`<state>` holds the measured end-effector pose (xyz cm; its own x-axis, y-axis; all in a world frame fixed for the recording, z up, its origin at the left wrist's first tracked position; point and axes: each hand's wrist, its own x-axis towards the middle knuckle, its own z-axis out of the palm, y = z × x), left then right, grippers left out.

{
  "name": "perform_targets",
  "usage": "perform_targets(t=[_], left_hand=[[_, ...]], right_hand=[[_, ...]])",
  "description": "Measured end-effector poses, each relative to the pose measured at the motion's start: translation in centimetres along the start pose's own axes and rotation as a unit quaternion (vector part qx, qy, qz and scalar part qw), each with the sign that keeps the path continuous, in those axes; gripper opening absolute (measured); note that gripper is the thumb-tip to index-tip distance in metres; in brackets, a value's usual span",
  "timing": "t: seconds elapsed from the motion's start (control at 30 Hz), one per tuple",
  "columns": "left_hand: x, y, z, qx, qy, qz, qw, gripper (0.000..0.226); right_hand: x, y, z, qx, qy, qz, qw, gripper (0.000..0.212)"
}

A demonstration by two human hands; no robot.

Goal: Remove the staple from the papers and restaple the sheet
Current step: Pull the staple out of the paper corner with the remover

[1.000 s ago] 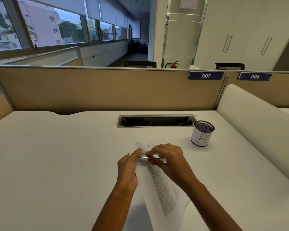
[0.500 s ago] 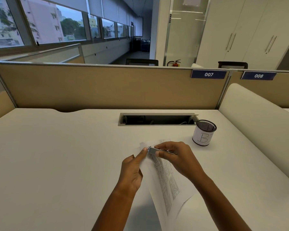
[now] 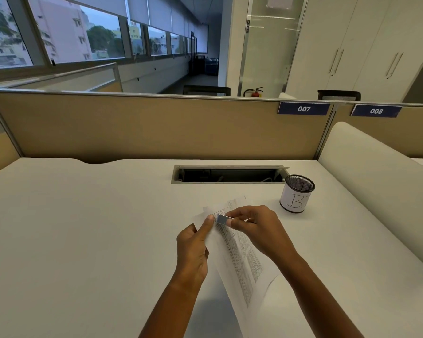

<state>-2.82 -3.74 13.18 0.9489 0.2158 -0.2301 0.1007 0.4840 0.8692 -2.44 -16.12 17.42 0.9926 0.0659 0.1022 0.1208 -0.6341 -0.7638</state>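
Mesh cup (image 3: 297, 194) stands apart to the right while left hand (image 3: 194, 250) pinches papers (image 3: 239, 254), right hand (image 3: 257, 230) pinching metal tool (image 3: 222, 219) at their top corner.

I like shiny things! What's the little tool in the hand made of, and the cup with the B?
The small tool looks like bare metal: silvery with a bright glint. The cup looks like black wire mesh, its rim see-through netting, wrapped in a matte white paper label. The papers are thin printed sheets that bend.
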Motion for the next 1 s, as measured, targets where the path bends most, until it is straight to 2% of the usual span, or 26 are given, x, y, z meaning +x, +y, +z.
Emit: perform_targets(t=[0.5, 1.0], left_hand=[[0.1, 0.2, 0.4, 0.011, 0.021, 0.011, 1.0, 0.009], [0.1, 1.1, 0.5, 0.044, 0.046, 0.006, 0.998, 0.019]], right_hand=[[0.2, -0.4, 0.5, -0.029, 0.001, -0.027, 0.999, 0.023], [0.2, 0.7, 1.3, -0.078, 0.043, -0.172, 0.981, 0.022]])
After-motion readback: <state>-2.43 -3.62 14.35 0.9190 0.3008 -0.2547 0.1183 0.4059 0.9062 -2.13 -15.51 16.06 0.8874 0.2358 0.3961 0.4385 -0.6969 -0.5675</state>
